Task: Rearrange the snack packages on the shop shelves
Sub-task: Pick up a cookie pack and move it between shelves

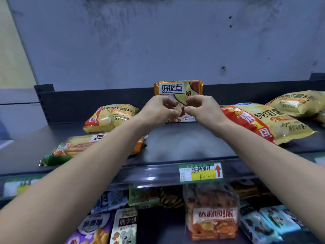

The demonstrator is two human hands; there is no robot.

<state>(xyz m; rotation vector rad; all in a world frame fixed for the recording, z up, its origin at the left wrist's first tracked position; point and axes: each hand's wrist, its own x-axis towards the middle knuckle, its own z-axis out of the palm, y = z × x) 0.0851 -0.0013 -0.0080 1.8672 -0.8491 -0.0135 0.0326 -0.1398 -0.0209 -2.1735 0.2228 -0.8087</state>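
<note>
You have both arms stretched out to the back of the top shelf [184, 143], and your hands meet at the gold biscuit packet [178, 90] that stands upright against the dark back panel [105, 103]. Your left hand [158, 111] and right hand [202, 108] sit close together in front of the packet's lower half, fingers curled. They look to be at its face, but you cannot tell from here whether they pinch it or only hover just before it.

The step in hand looks like setting this one packet straight at the middle of the shelf, right above the price tag [200, 172] with the red arrow. To its left lies a yellow crisp bag [110, 117] flat on the shelf, with a green-ended snack pack [73, 148] nearer the front edge under your left forearm. To its right a large crisp bag [267, 122] lies flat, with another yellow bag [297, 101] behind it.

For your next move, you probably need to check that the packet stands without leaning before you let go, since a thin upright packet may tip forward. After that, the flat bags on both sides seem the likely ones to tidy. The lower shelf holds more packs, among them a clear bag of pies [212, 213].
</note>
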